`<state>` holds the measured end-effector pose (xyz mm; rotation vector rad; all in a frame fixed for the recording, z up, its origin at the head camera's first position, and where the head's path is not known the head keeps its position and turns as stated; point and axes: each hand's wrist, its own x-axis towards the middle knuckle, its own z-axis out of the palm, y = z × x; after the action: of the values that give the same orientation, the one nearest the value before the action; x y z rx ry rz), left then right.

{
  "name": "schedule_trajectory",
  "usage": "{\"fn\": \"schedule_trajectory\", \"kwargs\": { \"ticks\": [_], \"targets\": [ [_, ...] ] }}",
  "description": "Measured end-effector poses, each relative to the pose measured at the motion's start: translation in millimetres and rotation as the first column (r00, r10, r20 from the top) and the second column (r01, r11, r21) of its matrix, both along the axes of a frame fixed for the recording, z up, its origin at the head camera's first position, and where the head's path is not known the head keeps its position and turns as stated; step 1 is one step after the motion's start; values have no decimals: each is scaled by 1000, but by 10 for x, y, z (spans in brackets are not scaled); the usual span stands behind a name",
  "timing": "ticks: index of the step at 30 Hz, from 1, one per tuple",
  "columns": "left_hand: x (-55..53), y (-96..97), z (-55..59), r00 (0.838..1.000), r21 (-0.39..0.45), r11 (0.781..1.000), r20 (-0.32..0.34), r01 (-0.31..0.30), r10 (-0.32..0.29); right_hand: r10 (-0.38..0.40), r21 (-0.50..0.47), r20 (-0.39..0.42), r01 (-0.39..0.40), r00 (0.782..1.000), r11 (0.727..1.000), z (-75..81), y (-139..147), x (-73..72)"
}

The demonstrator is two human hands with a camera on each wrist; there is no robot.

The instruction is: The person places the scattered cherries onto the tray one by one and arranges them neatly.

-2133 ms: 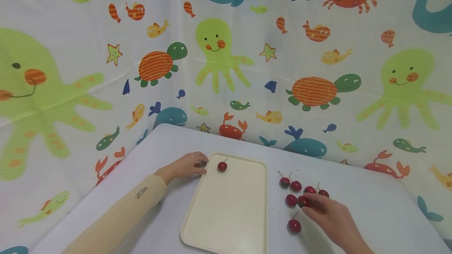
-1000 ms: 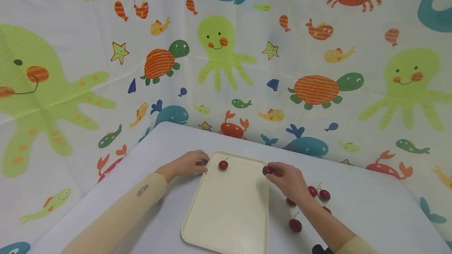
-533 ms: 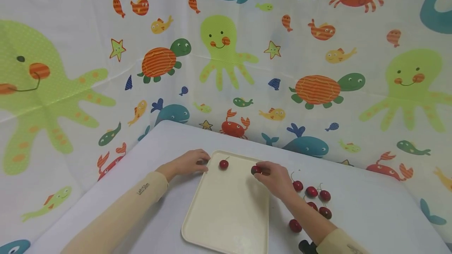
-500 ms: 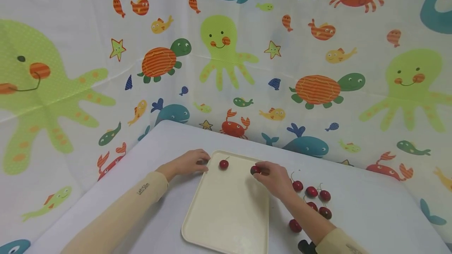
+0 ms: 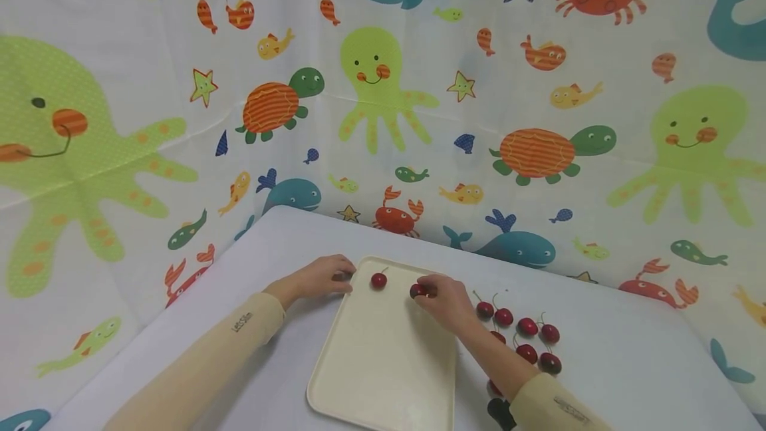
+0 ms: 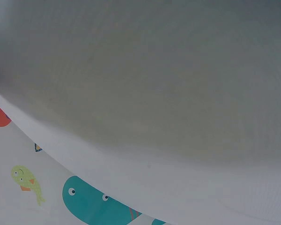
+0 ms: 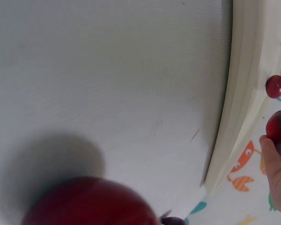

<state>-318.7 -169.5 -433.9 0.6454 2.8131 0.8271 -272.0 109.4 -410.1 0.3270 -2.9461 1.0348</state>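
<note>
A cream tray point(image 5: 383, 358) lies on the white table, with one stemmed cherry point(image 5: 379, 281) in its far left corner. My right hand point(image 5: 447, 303) pinches another dark red cherry point(image 5: 417, 290) over the far right part of the tray. The right wrist view shows that held cherry point(image 7: 277, 126) between the fingertips, and the tray's rim point(image 7: 241, 89). At the far left of the tray, my left hand point(image 5: 320, 277) has its thumb and fingertips right at the rim. The left wrist view shows only blurred table and cloth.
Several loose cherries point(image 5: 527, 326) lie on the table point(image 5: 628, 358) right of the tray, some partly hidden by my right forearm. One cherry point(image 7: 91, 204) looms close in the right wrist view. A sea-animal printed cloth point(image 5: 413, 105) hangs behind the table.
My right hand has picked a cherry from the group on the right and carried it left over the tray, moving further left in the last half second. My left hand has stayed at the rim.
</note>
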Motion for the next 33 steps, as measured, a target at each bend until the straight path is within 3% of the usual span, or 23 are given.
{"fn": "schedule_trajectory", "kwargs": {
  "ticks": [9, 33],
  "targets": [
    [-4, -12, -35, 1000, 11, 1000, 8, -2, 1, 53, 46, -32, -52, 998, 998, -69, -140, -132],
    [-71, -13, -6, 999, 8, 999, -13, 34, -34, 62, 109, -66, -55, 996, 993, -172, -243, -266]
  ]
}}
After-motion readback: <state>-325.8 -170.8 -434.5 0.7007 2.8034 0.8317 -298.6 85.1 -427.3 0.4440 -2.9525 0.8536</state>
